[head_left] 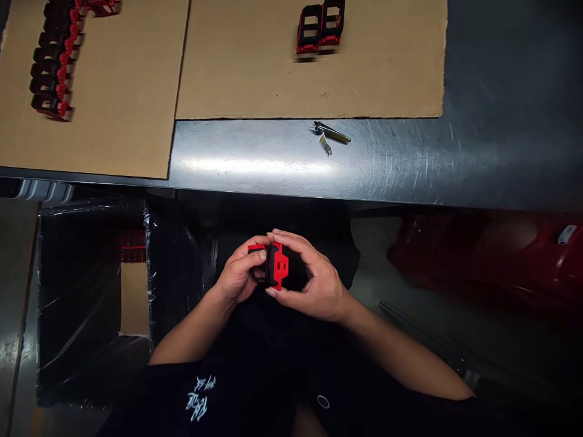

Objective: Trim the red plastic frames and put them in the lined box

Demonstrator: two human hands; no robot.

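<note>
Above my lap, a red and black plastic housing [280, 267] is gripped between both hands. My right hand [319, 279] curves around it from the right, fingertips at its far edge and thumb at its near edge. On the other side, my left hand [239, 270] is closed on the black part, its thumb pressed on top near a second red edge [256, 247]. Whether this is one housing or two side by side, I cannot tell. Ahead on the metal table lies what looks like a nail clipper [334, 132].
Two similar red and black frames [320, 27] stand on a cardboard sheet [387, 79]. A row of several more [52, 67] sits on the left cardboard [122, 121]. Below the metal table [255, 158], a plastic-lined box [91, 291] holds red parts. A red bag-like object [483, 261] lies at right.
</note>
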